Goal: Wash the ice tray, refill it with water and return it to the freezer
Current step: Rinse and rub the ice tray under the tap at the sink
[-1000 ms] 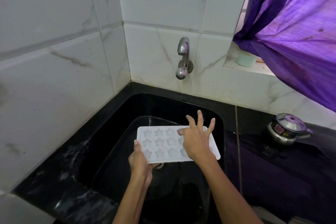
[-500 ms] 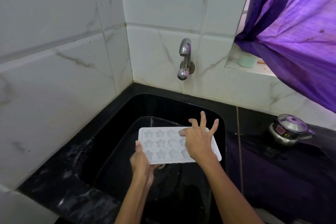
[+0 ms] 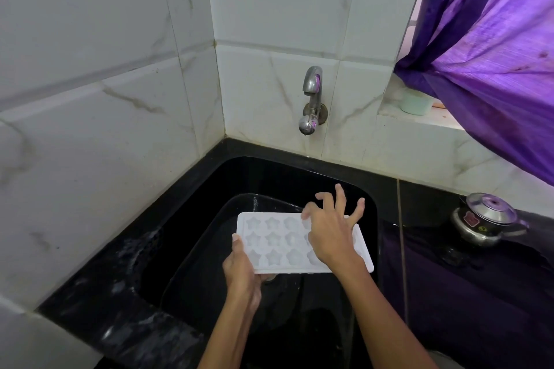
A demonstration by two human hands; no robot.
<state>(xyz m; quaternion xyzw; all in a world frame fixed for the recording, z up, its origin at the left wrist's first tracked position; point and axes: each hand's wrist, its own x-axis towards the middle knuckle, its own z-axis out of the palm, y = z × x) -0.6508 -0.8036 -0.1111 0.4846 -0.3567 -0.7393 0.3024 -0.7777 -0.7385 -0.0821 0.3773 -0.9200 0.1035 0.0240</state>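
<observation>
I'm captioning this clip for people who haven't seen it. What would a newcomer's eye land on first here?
First, the white ice tray with star-shaped moulds, held over the black sink: the left hand grips its near left corner while the right hand rests on top with fingers spread. Next, the purple curtain hanging at upper right. Then the metal tap on the white tiled wall, with no water visibly running.

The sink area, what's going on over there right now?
A person is holding a white plastic ice tray with star-shaped moulds over the black sink. The left hand grips the tray's near-left corner, while the right hand rests on its top with fingers spread, seemingly rubbing the moulds. No water is visibly running from the chrome wall tap. A steel pot sits on the counter.
</observation>
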